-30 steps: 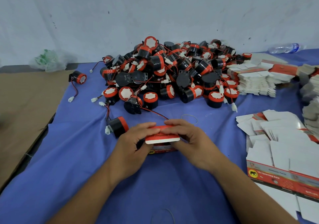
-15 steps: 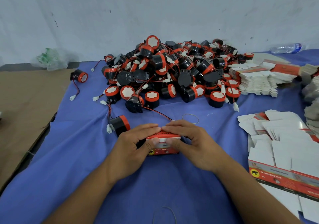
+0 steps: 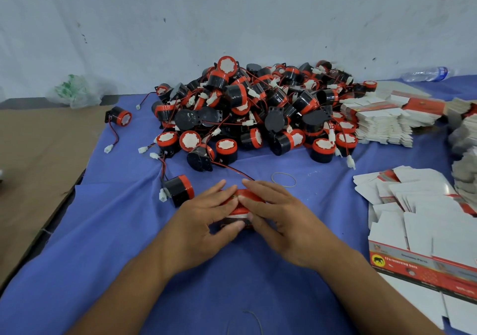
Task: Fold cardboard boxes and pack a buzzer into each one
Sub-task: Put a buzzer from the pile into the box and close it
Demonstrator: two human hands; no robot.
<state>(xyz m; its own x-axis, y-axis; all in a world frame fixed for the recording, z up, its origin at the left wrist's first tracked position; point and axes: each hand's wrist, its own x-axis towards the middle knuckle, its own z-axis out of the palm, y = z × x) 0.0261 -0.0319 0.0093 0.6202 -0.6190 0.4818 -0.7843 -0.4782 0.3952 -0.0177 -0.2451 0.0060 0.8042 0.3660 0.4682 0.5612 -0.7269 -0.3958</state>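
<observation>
Since a second ago the box at centre is closing; my left hand and right hand are gripping it, fingers curled. Buzzers above and blanks at right are waiting.

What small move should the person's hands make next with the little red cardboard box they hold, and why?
Probably press the top flap down until it tucks fully shut. The left hand and right hand both grip the small red cardboard box, fingers spread over its top, and a white edge shows below the red lid, so it looks not quite closed.
</observation>
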